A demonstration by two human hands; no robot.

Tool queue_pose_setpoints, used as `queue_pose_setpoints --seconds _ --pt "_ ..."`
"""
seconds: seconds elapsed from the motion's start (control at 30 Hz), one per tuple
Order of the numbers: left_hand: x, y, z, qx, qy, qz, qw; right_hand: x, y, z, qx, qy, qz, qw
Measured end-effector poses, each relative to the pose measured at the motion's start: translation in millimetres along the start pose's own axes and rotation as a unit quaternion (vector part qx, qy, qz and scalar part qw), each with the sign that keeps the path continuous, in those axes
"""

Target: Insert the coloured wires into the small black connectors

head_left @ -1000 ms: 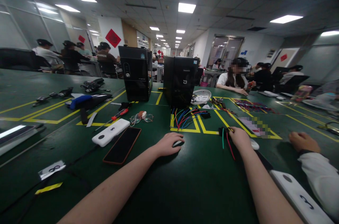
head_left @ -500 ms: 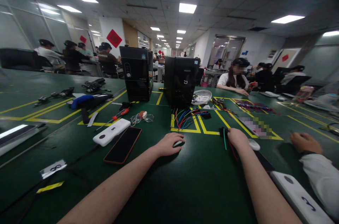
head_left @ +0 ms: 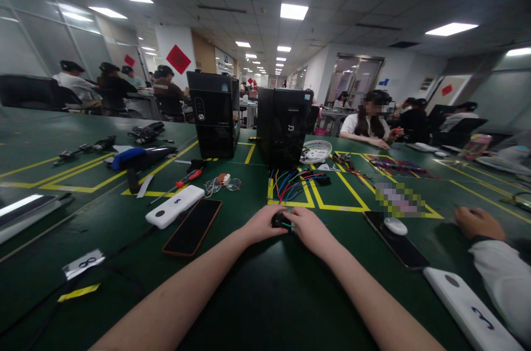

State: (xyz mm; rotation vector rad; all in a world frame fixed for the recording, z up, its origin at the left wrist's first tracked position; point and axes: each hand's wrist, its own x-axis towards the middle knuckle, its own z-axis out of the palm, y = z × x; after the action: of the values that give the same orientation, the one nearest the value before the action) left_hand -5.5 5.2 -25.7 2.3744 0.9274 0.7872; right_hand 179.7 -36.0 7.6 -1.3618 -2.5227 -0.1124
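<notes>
Centrally, in my head view, both hands meet above the green table (head_left: pixel 315 295), just on the near side of a bundle of coloured wires (head_left: pixel 290 182). The left hand (head_left: pixel 261 225) is curled, thumb and fingers closed about a small black piece (head_left: pixel 279 220). The right hand (head_left: pixel 311 228) is partly closed, its fingertips at the same piece beside a green wire (head_left: pixel 287 224); whether they pinch wire or piece, I cannot tell.

Possible faults, as I judge them: a pull along the wire rather than on the black piece could strain or loosen it, and since the fingers cover most of the piece, a misaligned grip could pass unnoticed by me. The near ends of the bundle lie close to the left fingertips and could be snagged or dragged by a forward movement.

Compared with the previous frame, the right hand has moved from beside the yellow tape outline (head_left: pixel 346 208) to the left hand; the black item with wires seen there is gone from that spot. The dark phone (head_left: pixel 390 240), with a white oval object (head_left: pixel 395 226) on it, now shows far more fully, the right forearm having moved off it.
</notes>
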Motion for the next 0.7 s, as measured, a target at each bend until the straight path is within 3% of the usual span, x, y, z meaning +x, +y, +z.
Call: queue_pose_setpoints --seconds 0.17,0.37,0.7 --pt "3.6 -0.6 2.2 0.012 0.02 -0.013 1.0 -1.2 -19.5 14.4 -0.001 0.074 0.004 0.997" --pt "3.3 -5.4 5.3 0.018 0.044 -0.078 0.996 -2.3 -33.1 20.7 -0.019 0.071 -0.003 0.997" --pt "3.5 -4.8 3.7 0.004 0.031 -0.078 0.996 -1.0 -32.8 15.0 -0.023 0.059 -0.038 0.997"
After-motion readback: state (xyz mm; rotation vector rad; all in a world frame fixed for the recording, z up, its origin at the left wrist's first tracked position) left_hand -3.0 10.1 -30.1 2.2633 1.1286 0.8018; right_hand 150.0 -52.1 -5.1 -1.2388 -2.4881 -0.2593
